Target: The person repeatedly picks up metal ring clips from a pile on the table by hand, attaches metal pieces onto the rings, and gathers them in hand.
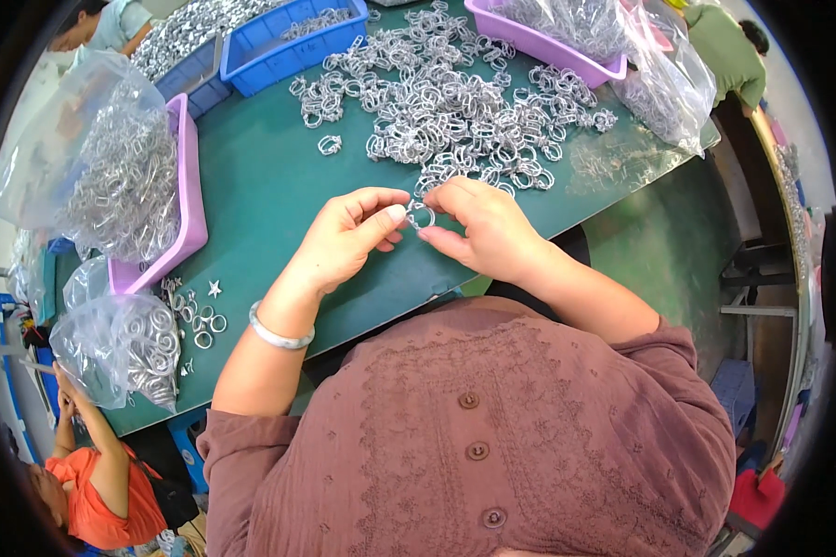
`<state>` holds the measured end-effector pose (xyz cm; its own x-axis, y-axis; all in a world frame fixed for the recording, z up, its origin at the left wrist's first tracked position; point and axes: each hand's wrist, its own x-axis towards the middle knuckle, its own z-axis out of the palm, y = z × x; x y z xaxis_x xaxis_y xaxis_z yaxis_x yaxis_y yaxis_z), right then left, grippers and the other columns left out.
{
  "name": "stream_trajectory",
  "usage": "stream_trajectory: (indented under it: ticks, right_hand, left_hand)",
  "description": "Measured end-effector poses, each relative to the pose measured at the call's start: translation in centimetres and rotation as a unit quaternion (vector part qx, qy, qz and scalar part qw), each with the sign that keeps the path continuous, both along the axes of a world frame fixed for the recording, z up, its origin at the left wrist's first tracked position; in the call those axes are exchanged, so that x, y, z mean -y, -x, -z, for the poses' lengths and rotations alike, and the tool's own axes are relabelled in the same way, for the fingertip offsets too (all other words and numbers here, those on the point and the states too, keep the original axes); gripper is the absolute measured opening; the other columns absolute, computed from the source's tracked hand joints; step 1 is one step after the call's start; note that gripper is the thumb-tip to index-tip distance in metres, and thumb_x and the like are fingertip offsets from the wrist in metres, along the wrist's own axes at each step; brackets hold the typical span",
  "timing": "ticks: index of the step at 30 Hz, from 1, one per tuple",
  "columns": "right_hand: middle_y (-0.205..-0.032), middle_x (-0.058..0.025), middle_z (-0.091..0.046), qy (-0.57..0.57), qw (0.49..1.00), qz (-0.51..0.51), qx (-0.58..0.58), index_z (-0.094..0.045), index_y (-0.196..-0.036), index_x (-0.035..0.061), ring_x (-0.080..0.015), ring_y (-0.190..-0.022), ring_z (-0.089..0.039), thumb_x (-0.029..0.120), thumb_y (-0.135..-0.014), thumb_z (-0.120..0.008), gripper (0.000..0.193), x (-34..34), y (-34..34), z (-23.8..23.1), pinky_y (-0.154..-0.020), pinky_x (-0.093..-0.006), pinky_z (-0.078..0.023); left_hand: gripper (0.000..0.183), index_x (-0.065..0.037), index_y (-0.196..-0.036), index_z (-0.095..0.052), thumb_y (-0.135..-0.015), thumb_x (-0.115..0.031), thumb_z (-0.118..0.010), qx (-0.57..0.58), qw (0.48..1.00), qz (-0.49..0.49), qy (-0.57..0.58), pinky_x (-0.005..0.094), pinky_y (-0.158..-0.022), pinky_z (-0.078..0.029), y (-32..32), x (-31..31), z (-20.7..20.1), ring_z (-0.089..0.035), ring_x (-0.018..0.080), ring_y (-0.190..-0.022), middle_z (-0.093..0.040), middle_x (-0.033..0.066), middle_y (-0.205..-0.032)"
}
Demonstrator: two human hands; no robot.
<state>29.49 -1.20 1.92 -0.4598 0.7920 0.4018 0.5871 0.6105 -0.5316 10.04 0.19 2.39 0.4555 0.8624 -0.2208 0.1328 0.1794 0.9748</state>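
Observation:
A small silver metal ring [422,215] is held up between my two hands, over the near edge of the green table. My left hand [342,237] pinches its left side between thumb and index finger. On the other side, my right hand [486,225] grips the ring with thumb and fingertips. Small parts seem to be attached to it, but the fingers cover some of them. Just beyond my hands lies a large heap of similar silver ring pieces [464,116]. One piece [330,145] rests apart, left of the heap.
At left, a purple tray [192,209] holds a plastic bag of metal parts. Nearer are a bag of silver spirals [150,357], loose rings [204,325] and a star [215,289]. Blue bins [293,51] and another purple tray [567,60] stand at the back. Other people are nearby.

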Motion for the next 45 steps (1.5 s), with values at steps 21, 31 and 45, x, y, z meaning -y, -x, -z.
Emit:
stream_trajectory:
  ticks: [21,31,45]
  right_hand:
    - [-0.078,-0.0017,-0.059,0.439,0.832,-0.058,-0.335,-0.059,-0.094,0.0014,-0.0065,-0.065,-0.052,0.016,-0.08,-0.057,0.02,-1.5,1.4,-1.0,-0.059,-0.0207,-0.042]
    - [-0.075,-0.0022,-0.059,0.447,0.822,-0.036,-0.351,-0.059,-0.09,0.0018,-0.0064,-0.063,-0.052,0.02,-0.081,-0.058,0.02,-1.6,1.7,-0.8,-0.057,-0.0205,-0.043]
    - [-0.077,-0.0019,-0.058,0.357,0.863,-0.065,-0.351,-0.058,-0.091,0.0,-0.0055,-0.067,-0.053,0.008,-0.079,-0.058,0.015,-1.4,1.8,0.1,-0.06,-0.0192,-0.043]
  left_hand:
    - [0.024,0.0,-0.105,-0.054,-0.086,-0.014,-0.05,0.254,0.961,-0.073,0.077,0.0232,-0.064,-0.048,1.2,-0.4,0.9,-0.058,0.0119,-0.071,-0.06,0.0054,-0.085]
    - [0.025,0.0,-0.107,-0.054,-0.086,-0.014,-0.051,0.264,0.957,-0.067,0.098,0.0231,-0.063,-0.047,1.4,-0.5,1.2,-0.056,0.0109,-0.07,-0.06,0.0052,-0.082]
    - [0.028,0.0,-0.111,-0.051,-0.087,-0.012,-0.049,0.286,0.952,-0.077,0.079,0.0231,-0.068,-0.047,1.0,-0.1,1.2,-0.058,0.0123,-0.075,-0.06,0.0064,-0.088]
